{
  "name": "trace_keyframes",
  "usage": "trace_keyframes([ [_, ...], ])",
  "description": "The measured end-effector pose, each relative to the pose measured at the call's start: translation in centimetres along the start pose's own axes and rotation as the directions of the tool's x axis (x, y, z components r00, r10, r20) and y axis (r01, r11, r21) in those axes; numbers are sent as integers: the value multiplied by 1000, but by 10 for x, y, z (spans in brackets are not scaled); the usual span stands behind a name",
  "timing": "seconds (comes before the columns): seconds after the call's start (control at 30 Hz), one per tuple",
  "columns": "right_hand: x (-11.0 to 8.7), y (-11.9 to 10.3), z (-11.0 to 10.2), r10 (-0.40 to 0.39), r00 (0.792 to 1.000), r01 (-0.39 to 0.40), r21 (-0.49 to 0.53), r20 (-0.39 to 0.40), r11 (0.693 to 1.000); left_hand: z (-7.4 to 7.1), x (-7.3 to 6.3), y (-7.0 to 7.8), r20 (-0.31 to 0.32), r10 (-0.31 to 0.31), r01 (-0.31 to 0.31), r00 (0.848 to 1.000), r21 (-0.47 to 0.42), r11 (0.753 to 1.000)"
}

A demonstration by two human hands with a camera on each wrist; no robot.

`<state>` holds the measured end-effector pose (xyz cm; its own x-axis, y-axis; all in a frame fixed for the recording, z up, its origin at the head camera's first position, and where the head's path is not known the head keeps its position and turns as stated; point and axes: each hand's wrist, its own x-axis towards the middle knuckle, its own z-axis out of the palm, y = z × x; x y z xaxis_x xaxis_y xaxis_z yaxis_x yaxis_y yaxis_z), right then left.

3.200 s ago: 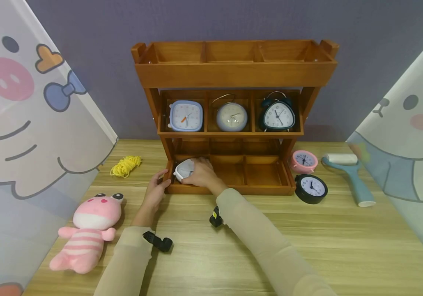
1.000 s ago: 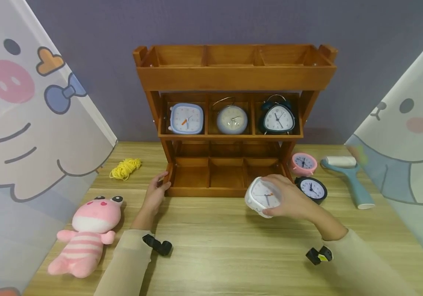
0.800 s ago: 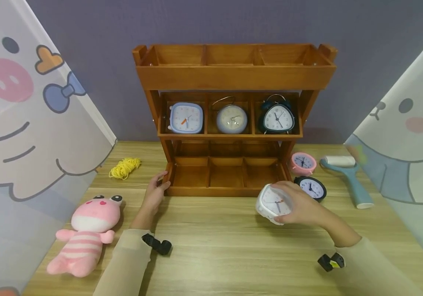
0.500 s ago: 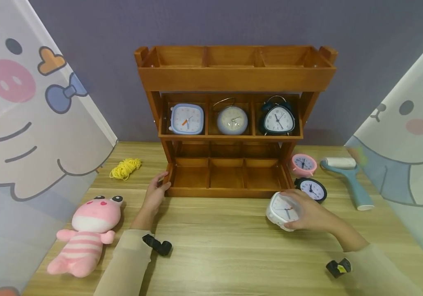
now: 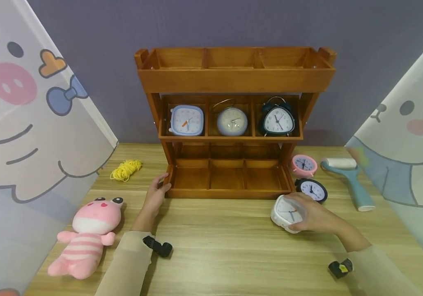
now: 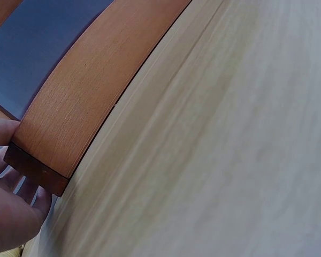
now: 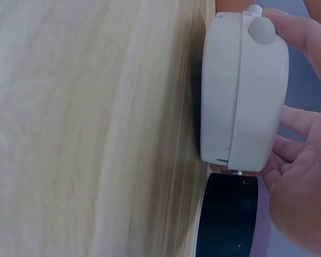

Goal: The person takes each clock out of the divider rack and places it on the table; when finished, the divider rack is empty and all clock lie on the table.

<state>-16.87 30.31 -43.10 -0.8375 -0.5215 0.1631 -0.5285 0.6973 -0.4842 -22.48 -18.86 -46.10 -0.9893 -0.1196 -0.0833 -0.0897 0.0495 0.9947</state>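
A white alarm clock (image 5: 282, 211) is face up at the tabletop in front of the shelf's lower right corner. My right hand (image 5: 311, 213) holds it by its sides, thumb toward me and fingers across the far side. From the right wrist view, the white clock (image 7: 246, 96) shows its side and small feet, close to the wood; whether it fully rests there I cannot tell. My left hand (image 5: 155, 196) grips the lower left end of the brown wooden shelf (image 5: 235, 81). In the left wrist view the thumb and fingers straddle the shelf's end (image 6: 69, 118).
Blue (image 5: 187, 120), round grey (image 5: 232, 121) and dark green (image 5: 278, 120) clocks stand in the middle tier. Right of the shelf are a pink clock (image 5: 304, 165), a black clock (image 5: 311, 190) and a lint roller (image 5: 353, 181). Yellow cord (image 5: 125, 170) and a pink plush frog (image 5: 87, 238) lie left.
My right hand has lifted the white clock out of the lower left compartment, carried it right and lowered it to the tabletop. My left hand has stayed at the shelf's end.
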Motion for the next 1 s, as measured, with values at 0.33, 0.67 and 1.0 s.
trace_keyframes([
  [0.33, 1, -7, -5, 62, 998, -62, 2, 25, 998, 0, 0, -1, -8, 6, -6, 1000, 2, 1000],
  [0.67, 4, -20, -10, 127, 990, -126, -15, 67, 992, -1, -1, 0, 6, 8, -8, 1000, 5, 1000],
  [1.0, 27, -42, -43, 85, 996, -83, -48, 22, 995, -1, -3, 4, 5, -10, 10, 1000, 13, 1000],
])
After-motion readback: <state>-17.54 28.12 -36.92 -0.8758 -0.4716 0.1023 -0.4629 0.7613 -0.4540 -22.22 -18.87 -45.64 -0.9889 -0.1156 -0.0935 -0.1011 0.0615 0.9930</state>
